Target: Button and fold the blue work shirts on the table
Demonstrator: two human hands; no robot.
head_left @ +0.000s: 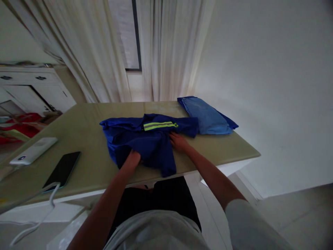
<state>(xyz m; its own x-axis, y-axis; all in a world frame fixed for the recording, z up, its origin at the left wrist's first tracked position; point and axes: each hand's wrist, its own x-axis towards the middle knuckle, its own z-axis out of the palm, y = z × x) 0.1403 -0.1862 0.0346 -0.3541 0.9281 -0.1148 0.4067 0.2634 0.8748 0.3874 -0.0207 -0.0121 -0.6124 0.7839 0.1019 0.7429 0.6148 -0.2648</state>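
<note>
A dark blue work garment (153, 142) with a yellow-and-grey reflective stripe lies partly folded and rumpled on the table. At its near edge, toward the left, my left hand (134, 159) grips the cloth; the fingertips are hidden in the fabric. My right hand (178, 141) rests against the garment just below the stripe's right end, its fingers stretched out and lying on the cloth. One narrow part of the garment reaches right, and another hangs toward the table's front edge.
Folded blue clothing (208, 116) lies at the table's back right, by the wall. On the left are a black phone (62, 170), a white device (33, 151) and a white cable (52, 199). The olive-topped table (88, 139) backs onto curtains (174, 52).
</note>
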